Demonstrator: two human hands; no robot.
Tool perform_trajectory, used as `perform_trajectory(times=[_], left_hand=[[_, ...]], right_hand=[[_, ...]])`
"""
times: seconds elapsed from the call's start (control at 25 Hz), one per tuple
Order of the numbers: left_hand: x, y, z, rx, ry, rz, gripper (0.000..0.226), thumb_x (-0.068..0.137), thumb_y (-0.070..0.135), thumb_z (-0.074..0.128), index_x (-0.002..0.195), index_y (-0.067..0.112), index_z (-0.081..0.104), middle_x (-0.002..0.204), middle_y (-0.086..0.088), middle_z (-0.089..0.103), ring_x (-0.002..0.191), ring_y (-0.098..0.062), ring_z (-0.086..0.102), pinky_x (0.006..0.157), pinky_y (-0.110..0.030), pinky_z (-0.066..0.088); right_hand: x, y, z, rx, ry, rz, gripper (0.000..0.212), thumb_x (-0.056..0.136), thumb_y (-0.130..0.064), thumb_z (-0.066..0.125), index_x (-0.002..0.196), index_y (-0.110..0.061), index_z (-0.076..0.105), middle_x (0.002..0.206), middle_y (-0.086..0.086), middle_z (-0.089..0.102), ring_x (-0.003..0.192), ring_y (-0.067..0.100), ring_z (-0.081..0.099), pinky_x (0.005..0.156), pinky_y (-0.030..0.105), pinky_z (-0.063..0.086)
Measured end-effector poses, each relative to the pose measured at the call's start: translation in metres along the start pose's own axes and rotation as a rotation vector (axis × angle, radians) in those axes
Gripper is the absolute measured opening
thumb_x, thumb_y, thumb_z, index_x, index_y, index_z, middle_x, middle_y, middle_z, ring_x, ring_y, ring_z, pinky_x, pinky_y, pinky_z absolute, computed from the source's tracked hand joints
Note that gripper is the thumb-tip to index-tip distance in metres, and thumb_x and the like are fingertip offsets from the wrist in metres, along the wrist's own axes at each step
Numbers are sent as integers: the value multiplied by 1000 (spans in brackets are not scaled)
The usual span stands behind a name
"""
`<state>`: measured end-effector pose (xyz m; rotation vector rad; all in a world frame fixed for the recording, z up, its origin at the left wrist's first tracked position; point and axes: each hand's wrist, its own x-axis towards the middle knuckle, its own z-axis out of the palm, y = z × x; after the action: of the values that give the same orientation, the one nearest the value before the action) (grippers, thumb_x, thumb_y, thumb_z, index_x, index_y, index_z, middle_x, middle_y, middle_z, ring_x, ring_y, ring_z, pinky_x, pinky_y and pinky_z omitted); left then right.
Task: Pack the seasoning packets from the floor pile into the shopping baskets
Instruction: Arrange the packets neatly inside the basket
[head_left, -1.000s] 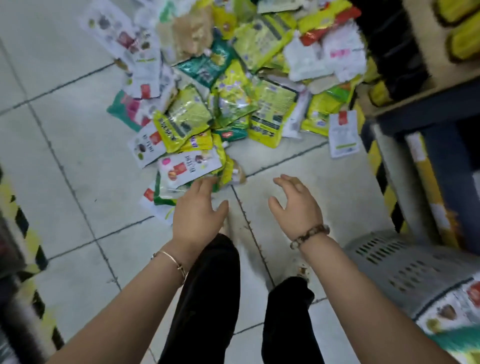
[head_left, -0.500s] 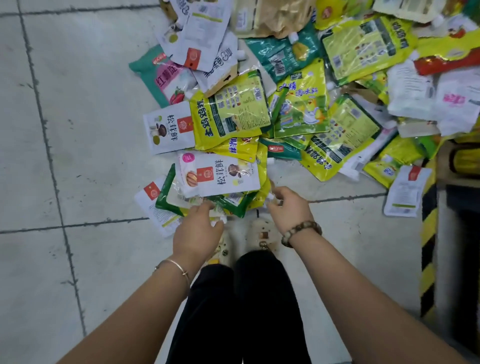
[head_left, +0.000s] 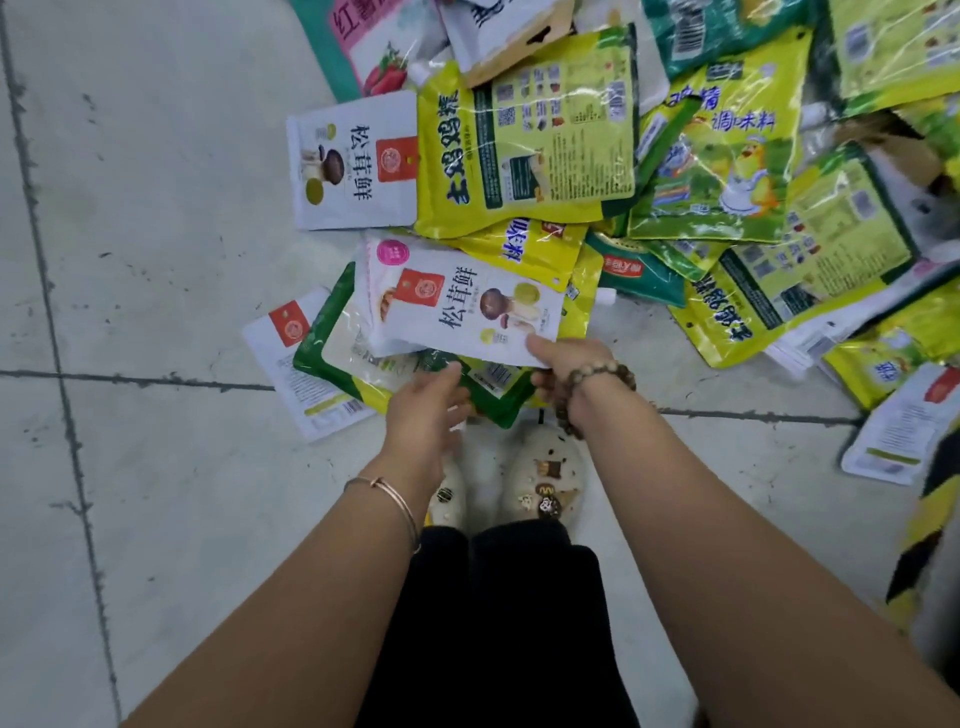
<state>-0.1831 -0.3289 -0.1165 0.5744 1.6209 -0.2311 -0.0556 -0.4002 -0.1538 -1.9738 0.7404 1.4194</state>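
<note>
A pile of seasoning packets (head_left: 701, 171) covers the tiled floor ahead of me, mostly yellow-green and white. Nearest lies a white mushroom packet (head_left: 462, 306) on top of a green-edged packet (head_left: 337, 338). My right hand (head_left: 566, 364) pinches the white packet's near right corner, thumb on top. My left hand (head_left: 426, 410) reaches under the near edge of the same stack, its fingertips touching the green packet; its fingers look nearly straight. No shopping basket is in view.
A second white mushroom packet (head_left: 353, 166) lies at the pile's left edge. A white packet (head_left: 893, 441) sits alone at the right, beside a black-and-yellow striped edge (head_left: 924, 525). My slippers (head_left: 540, 478) stand just behind the stack. Bare tiles (head_left: 145, 260) stretch to the left.
I have bent closer to the pile. Both hands moved forward from above the bare floor to the nearest stack, and my right hand has taken hold of the white packet's corner.
</note>
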Motion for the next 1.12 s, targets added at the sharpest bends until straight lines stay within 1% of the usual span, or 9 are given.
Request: perform_trajectory(times=[0.12,0.24,0.36,0.52,0.6,0.68,0.76,0.96,1.12], left_hand=[[-3,6,2,-459,-134,-137,32,95,36,51,119,15,58,100,-6,70,90,-20,65,75,-35,51],[-5,14,2,-659,-154,-197,38,97,24,48,131,7,52,125,-19,60,108,-36,59,96,-53,43],[-2,22,-3,-546,-38,-101,32,94,13,55,125,8,58,119,-15,64,109,-34,61,92,-53,48],[12,29,-20,-324,120,70,12,86,7,66,94,14,65,75,1,73,59,-15,70,43,-28,52],[18,31,-27,-261,116,91,10,85,8,67,93,15,66,74,3,72,59,-14,70,43,-26,52],[23,31,-32,-184,116,112,9,85,10,67,89,18,66,76,4,72,61,-13,70,47,-24,53],[27,30,-36,-163,118,128,9,85,10,68,87,19,66,71,6,72,59,-12,70,45,-24,53],[29,36,-40,-64,79,139,9,85,10,68,89,18,67,77,5,74,67,-15,71,52,-27,55],[9,50,-38,86,-4,188,10,86,9,66,87,19,67,71,7,74,63,-13,71,50,-25,54]], right_hand=[[-36,30,5,146,-162,2,20,85,-13,66,70,-11,52,51,3,52,28,7,41,34,15,34],[-69,54,9,135,-313,-15,19,85,-9,64,69,-10,54,40,-4,52,28,5,41,33,13,33],[-68,59,11,104,-196,-30,23,86,-23,65,69,-10,56,46,-2,58,34,9,51,37,17,38],[-18,42,5,145,199,16,33,82,-36,66,96,-6,64,87,10,67,73,24,64,68,33,53],[3,32,11,13,237,84,56,78,-43,69,119,-7,58,117,14,62,103,29,59,89,36,46],[15,20,23,-47,136,175,68,80,-48,64,132,-6,49,133,15,52,119,29,51,93,34,43],[20,12,34,53,31,207,55,85,-43,61,125,-6,55,125,17,56,120,23,51,87,30,45],[19,20,34,98,270,100,61,77,-35,71,129,-9,51,130,7,56,109,22,56,84,32,44],[-1,30,0,120,320,-55,47,76,-20,73,119,-9,58,120,8,62,108,27,59,85,30,44]])
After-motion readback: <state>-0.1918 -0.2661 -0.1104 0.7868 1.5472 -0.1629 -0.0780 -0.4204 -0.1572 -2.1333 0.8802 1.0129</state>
